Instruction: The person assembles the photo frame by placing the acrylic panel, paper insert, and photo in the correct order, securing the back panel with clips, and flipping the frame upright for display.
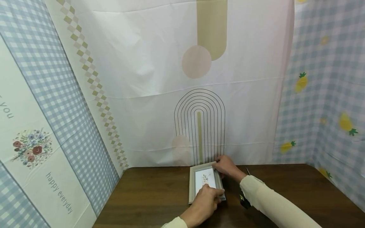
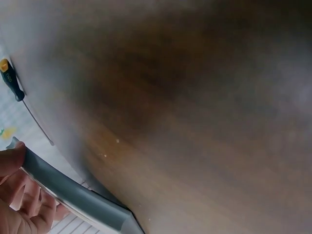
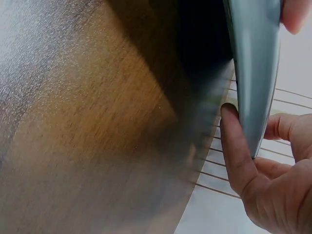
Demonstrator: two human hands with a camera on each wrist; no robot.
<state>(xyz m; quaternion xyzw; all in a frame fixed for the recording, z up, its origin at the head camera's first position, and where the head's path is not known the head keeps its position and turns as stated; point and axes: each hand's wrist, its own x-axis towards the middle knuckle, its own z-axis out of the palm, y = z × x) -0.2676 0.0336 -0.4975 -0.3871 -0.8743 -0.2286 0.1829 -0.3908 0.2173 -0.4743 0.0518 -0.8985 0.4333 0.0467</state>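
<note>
A picture frame with a pale moulding and a small floral print lies tilted on the dark table, near the back wall. My left hand grips its near right corner, fingers over the front. At the far right corner my right hand pinches the frame's edge. In the left wrist view, the left hand holds one end of the greyish frame side. The right wrist view has the right hand with thumb and fingers on either side of the frame edge.
A dark screwdriver with a yellow-tipped handle lies on the table to the frame's right, partly behind the right sleeve in the head view. The wooden table meets a patterned cloth wall at the back.
</note>
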